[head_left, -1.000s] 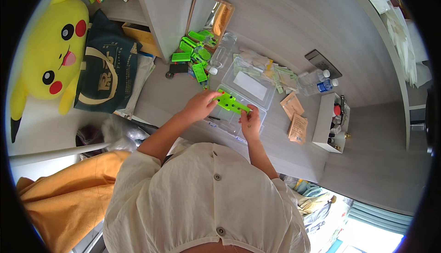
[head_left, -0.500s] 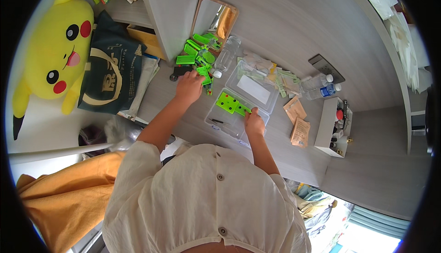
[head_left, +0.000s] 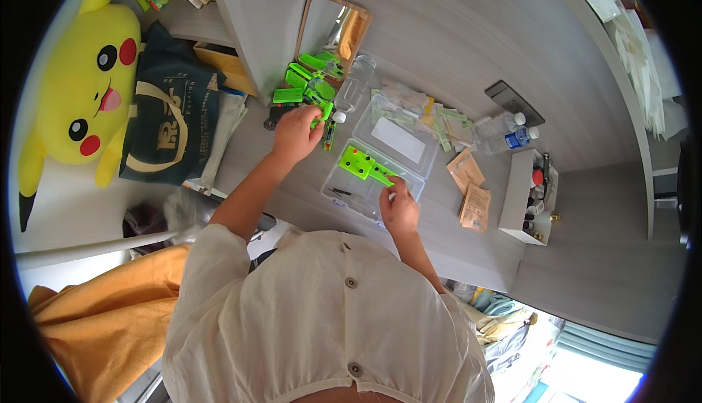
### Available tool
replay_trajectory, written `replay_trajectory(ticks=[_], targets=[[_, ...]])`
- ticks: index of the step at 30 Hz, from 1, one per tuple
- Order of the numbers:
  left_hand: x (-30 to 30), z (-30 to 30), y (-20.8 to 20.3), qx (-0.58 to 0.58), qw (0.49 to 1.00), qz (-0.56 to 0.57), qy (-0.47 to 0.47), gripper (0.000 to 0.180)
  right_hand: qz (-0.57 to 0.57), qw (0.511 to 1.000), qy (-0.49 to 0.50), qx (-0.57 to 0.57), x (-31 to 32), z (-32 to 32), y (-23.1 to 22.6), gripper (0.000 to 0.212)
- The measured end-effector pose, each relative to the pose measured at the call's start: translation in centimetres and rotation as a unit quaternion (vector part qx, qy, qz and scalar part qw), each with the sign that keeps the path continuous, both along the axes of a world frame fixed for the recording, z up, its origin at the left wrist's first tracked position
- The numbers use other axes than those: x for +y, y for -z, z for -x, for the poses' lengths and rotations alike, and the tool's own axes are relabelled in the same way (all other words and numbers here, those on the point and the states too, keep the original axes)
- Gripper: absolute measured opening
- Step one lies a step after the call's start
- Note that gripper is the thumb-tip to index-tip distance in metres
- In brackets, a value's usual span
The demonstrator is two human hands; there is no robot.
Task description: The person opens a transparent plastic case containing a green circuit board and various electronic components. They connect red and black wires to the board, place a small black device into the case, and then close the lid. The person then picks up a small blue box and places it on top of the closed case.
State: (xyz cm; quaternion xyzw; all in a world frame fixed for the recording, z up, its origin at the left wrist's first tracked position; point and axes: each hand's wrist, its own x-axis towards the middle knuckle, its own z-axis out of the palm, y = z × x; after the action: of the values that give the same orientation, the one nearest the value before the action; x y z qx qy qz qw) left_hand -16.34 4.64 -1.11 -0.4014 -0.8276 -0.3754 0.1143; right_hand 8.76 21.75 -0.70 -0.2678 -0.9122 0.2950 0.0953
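Observation:
At the near edge of a pile of bright green plastic parts (head_left: 298, 76), my left hand (head_left: 295, 137) is closed, its fingertips on a green plastic piece (head_left: 325, 113) that they partly cover. My right hand (head_left: 400, 211) pinches the narrow end of a flat green plastic part (head_left: 357, 163) dotted with dark and red spots. That part lies over a clear plastic box (head_left: 330, 200), whose hinged lid is folded back with a white label (head_left: 398, 140) on it. A thin dark tool (head_left: 341, 191) rests inside the box.
Behind the pile leans a wood-framed mirror (head_left: 317, 28). A clear bottle (head_left: 355, 85) lies beside it, and more bottles (head_left: 515, 138) lie on the right. Small paper packets (head_left: 475, 207) and a white organizer box (head_left: 510, 216) occupy the desk's right side. A dark tote bag (head_left: 175, 110) stands left.
My left hand has closed its fingers around the green piece at the pile's edge. My right hand has moved slightly toward me, still on the dotted part. The whole view has shifted a little.

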Motion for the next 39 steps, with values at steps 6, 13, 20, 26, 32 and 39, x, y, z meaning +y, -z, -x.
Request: replay_trajectory(ticks=[6, 13, 20, 26, 32, 39], targets=[[1.5, -7.7, 0.3, -0.475, 0.843, -0.149, 0.205, 0.015, -0.022, 0.974, -0.092, 0.207, -1.9, 1.4, -2.6, 0.054], [2.7, -13.1, 3.9, -0.634, 0.718, -0.166, 0.234, 0.020, 0.005, 0.987, -0.090, 0.133, -1.0, 0.2, -0.5, 0.055], [1.3, -10.7, 3.1, -0.451, 0.876, -0.082, 0.149, 0.015, -0.173, 0.973, -0.046, -0.148, 4.4, -1.1, -0.1, 0.040], [0.5, -9.7, 3.1, -0.433, 0.886, -0.062, 0.153, 0.013, -0.255, 0.947, -0.026, -0.193, 5.2, -0.3, 3.2, 0.037], [-0.1, -10.2, 2.9, -0.406, 0.901, 0.011, 0.151, 0.018, -0.254, 0.951, -0.013, -0.177, 4.8, 0.0, 3.5, 0.043], [-0.3, -10.0, 2.7, -0.366, 0.915, 0.025, 0.171, 0.019, -0.262, 0.955, -0.051, -0.131, 5.0, -0.3, 4.2, 0.033]])
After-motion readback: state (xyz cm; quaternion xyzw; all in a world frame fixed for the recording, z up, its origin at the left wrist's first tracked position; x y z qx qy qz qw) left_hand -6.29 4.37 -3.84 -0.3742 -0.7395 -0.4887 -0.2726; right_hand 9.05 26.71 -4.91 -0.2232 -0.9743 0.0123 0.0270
